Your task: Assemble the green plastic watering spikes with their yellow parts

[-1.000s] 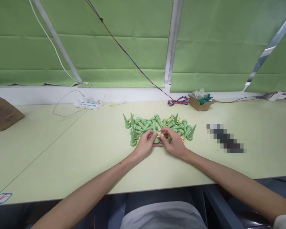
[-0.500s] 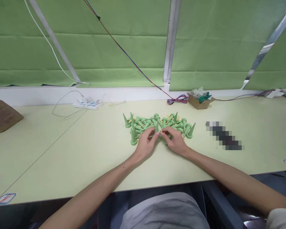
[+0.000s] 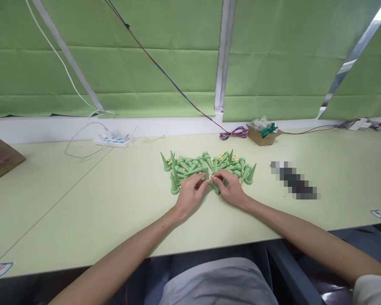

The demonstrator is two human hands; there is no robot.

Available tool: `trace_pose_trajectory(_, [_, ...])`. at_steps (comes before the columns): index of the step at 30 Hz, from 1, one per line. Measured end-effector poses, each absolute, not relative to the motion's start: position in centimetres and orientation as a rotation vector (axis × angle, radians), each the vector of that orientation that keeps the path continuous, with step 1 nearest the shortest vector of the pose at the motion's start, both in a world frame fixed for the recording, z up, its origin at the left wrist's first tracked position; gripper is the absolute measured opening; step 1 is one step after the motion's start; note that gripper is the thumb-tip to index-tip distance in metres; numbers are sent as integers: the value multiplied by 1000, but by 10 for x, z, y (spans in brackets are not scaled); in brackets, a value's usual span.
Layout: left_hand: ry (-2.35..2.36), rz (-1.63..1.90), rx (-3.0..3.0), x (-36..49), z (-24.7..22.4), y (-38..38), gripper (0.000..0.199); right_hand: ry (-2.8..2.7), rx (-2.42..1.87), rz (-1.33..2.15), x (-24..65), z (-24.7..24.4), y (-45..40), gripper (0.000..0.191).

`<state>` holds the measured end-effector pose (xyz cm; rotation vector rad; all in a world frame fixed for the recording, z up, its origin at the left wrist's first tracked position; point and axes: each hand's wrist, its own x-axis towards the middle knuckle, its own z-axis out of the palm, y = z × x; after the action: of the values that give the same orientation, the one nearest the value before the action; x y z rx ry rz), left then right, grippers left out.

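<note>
A pile of green cone-shaped spikes (image 3: 193, 164) with round caps lies on the pale table, with small yellow pieces (image 3: 225, 156) among them. At the front of the pile, my left hand (image 3: 192, 192) is closed on a green spike (image 3: 206, 173) whose tip points up. Fingertips nearly touching the left ones, my right hand (image 3: 231, 187) pinches a small yellowish piece beside that spike. More green spikes lie just beyond and under both hands.
Along the back edge are a white power strip (image 3: 114, 140), coiled red and blue wires (image 3: 234, 133) and a small cardboard box (image 3: 262, 138) with plastic in it. A brown bag (image 3: 3, 157) stands left; a pixelated dark object (image 3: 295, 181) lies right.
The whole view has shifted slightly, so the table things appear a little further left. Both hands stay together at the pile with only small finger movement.
</note>
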<state>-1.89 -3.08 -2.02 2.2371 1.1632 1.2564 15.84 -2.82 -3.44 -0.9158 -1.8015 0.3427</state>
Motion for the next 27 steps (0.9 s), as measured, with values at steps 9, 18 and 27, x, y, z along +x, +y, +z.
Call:
trace_pose_trajectory(9, [1173, 1199, 2179, -19, -21, -31, 28, -1813, -937, 327, 159, -34, -28, 15])
trace_pose_trajectory(18, [1069, 1165, 2242, -16, -22, -35, 25, -1796, -970, 335, 159, -33, -27, 19])
trace_pose_trajectory(27, [1041, 1120, 2069, -18, -19, -36, 24, -1743, -1014, 315, 158, -34, -28, 19])
